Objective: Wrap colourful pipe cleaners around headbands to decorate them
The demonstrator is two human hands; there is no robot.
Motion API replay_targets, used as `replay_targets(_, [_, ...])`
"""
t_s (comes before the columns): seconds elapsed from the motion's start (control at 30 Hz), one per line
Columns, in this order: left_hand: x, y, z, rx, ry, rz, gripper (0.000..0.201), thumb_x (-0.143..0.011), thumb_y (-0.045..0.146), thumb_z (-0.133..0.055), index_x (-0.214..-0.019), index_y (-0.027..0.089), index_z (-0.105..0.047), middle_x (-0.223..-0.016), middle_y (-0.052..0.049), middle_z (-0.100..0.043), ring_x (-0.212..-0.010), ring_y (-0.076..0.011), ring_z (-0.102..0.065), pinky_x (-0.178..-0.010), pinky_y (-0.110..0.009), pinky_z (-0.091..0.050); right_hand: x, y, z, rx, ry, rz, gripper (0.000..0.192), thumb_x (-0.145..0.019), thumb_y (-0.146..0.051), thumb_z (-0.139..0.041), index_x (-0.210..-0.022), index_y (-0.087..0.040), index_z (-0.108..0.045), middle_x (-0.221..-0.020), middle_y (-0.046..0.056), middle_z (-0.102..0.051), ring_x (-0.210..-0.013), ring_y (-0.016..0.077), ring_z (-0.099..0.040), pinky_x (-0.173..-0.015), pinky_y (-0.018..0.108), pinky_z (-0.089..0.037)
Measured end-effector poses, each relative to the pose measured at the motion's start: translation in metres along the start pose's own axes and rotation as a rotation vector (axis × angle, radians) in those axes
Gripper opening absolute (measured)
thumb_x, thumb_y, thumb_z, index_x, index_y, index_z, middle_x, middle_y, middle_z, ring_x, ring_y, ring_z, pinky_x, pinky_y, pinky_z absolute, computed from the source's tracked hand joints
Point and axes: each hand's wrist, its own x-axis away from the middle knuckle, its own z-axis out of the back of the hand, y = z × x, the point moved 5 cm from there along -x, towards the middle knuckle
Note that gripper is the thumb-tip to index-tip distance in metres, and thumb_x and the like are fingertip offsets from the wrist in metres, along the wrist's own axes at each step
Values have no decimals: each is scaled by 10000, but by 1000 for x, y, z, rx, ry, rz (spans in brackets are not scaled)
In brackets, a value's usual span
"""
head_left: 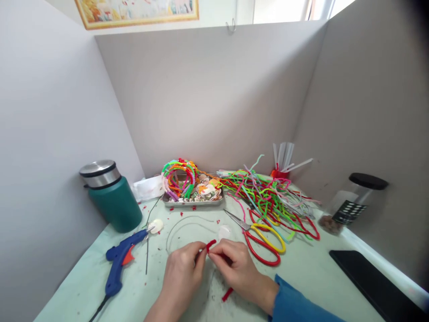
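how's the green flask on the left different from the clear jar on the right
The flask is opaque green with a shiny metal lid; the jar is clear with a flat black lid. The flask hides its contents, while brown bits show at the bottom of the jar. The flask stands beside the glue gun; the jar stands behind the black slab. Both are upright, lidded, and away from the hands.

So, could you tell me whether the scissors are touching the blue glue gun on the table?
Apart. The head view shows the scissors lying right of both hands, while the glue gun lies to their left, with bare table between them.
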Motion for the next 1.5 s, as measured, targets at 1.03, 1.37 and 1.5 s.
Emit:
replay_targets(1.03, [1,-10,19,40,257,-64,146,-849,273,-501,-827,192,-620,-721,-11,-668,-591,-122,-599,-549,-204,-428,3,18,-25,-589,-135,-454,343,-879,-424,-451,-786,-138,-615,-597,-3,-570,-438,72,-447,-421,192,-333])
replay_targets(1.37, [6,9,4,52,7,-217,119,-876,216,-422,-922,199,-531,-609,12,-618,-531,-127,-592,-510,-208,-398,-2,33,-30,-1020,-146,-671,342,-783,-429,-560,-749,-98,-641,-485,-22,-518,-391,64,-420,-393,183,-309])
replay_targets(1.5, [7,10,4,76,-33,-228,93,-861,183,-416,-834,200,-503,-672,-6,-642,-574,-132,-604,-540,-216,-411,-1,32,-30,-1078,-147,-692,505,-800,-560,-494,-818,-81,-652,-569,17,-551,-448,80,-465,-419,194,-327])
